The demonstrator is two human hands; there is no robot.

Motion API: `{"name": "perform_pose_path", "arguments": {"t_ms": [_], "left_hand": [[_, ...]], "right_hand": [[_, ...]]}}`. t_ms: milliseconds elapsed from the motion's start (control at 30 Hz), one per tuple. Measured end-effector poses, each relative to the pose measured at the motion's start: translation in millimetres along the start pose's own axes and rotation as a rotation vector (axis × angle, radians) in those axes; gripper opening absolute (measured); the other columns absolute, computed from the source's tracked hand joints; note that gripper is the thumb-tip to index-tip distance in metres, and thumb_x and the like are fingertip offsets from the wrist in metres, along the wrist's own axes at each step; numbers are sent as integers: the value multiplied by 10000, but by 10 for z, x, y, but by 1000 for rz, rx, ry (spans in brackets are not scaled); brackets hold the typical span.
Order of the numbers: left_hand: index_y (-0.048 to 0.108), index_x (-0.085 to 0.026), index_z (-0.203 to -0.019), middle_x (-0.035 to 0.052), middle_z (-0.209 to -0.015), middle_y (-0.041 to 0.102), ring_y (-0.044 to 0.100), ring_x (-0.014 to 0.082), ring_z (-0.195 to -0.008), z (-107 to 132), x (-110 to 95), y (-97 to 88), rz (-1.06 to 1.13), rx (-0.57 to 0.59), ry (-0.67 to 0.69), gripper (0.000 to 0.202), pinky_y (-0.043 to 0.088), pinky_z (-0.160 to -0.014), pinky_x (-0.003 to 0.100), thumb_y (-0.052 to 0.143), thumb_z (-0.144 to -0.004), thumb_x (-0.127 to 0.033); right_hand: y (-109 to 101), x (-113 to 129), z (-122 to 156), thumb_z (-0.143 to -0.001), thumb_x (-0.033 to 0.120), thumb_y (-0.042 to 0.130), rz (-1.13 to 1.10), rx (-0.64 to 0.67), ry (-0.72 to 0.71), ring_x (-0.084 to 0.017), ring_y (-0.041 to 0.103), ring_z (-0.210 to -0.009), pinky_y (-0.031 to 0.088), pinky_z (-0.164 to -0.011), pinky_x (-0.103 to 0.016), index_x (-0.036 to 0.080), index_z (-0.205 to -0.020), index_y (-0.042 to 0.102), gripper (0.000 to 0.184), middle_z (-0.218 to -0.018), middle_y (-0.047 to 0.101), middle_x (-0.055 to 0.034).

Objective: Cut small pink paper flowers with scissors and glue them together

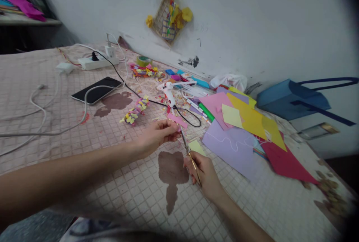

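Observation:
My left hand (157,135) pinches a pink paper strip (177,120) between thumb and fingers. My right hand (203,171) grips slim metal scissors with gold-coloured handles (189,154), whose tips reach the strip's near edge. A small yellow-green paper scrap (196,147) lies just beside the scissors. Beyond my hands, a white hot glue gun (169,94) rests on the cloth with its black cord (179,112) looping nearby. A garland of yellow and pink paper flowers (134,110) lies left of it. Sheets of lilac, yellow, pink and red paper (230,146) overlap to the right.
Markers (202,108) and paper scraps lie along the wall, with a tape roll (144,61). At the left are a black phone (97,90), a white power strip (98,62) and white cables. A blue bag (291,100) leans at the right. The tiled cloth has brown stains.

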State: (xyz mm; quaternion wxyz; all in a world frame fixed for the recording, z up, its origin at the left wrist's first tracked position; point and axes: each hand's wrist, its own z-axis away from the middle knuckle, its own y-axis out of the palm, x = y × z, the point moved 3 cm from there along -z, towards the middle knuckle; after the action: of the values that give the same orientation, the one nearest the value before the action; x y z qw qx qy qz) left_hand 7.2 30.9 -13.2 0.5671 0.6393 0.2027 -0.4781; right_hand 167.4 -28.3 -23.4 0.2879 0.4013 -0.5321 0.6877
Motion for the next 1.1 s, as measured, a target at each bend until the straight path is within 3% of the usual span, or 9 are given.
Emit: {"name": "perform_pose_path", "arguments": {"t_ms": [1100], "left_hand": [[567, -115, -728, 23, -721, 616, 573, 89, -656, -29, -35, -8, 6, -12, -31, 164, 447, -681, 241, 678, -706, -234]], "right_hand": [[-12, 9, 3, -845, 497, 403, 37, -3, -14, -69, 367, -400, 260, -394, -195, 155, -649, 501, 406, -496, 388, 54]]}}
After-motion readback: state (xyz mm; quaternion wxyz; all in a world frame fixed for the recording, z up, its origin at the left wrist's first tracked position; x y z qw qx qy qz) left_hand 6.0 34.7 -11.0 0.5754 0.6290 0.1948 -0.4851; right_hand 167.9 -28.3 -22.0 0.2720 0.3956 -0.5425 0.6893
